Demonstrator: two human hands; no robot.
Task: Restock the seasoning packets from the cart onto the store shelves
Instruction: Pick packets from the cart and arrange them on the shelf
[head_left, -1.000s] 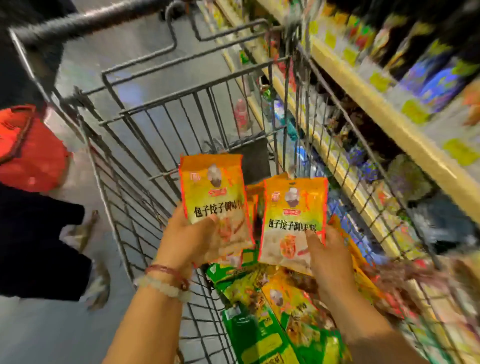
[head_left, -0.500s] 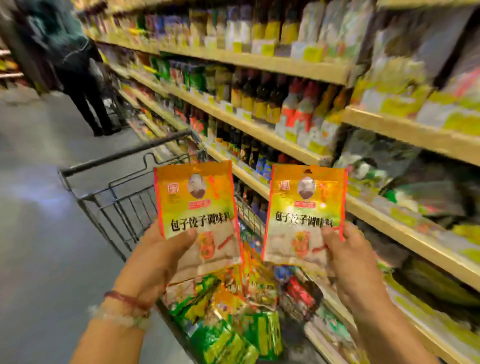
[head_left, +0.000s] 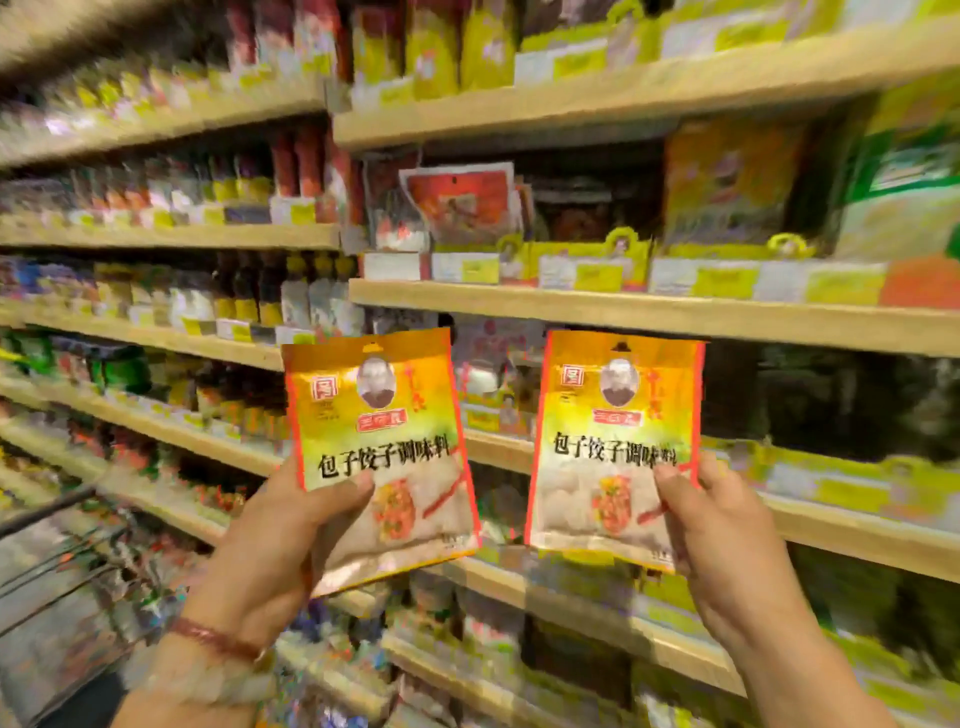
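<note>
My left hand (head_left: 260, 551) grips an orange-yellow seasoning packet (head_left: 379, 447) by its lower left, thumb across the front. My right hand (head_left: 727, 545) pinches a second, identical seasoning packet (head_left: 613, 441) by its lower right corner. Both packets are held upright, side by side, in front of the wooden store shelves (head_left: 649, 314). The cart (head_left: 47, 571) shows only as blurred wire and a dark handle at the lower left.
The shelves run in several tiers from left to right, packed with bottles (head_left: 270, 296) on the left and flat packets (head_left: 457, 202) and yellow price tags (head_left: 722, 280) in the middle. Lower tiers hold more blurred packets.
My view has swung up from the cart to the shelves. Both hands have risen with their packets, which now face the middle shelf tiers.
</note>
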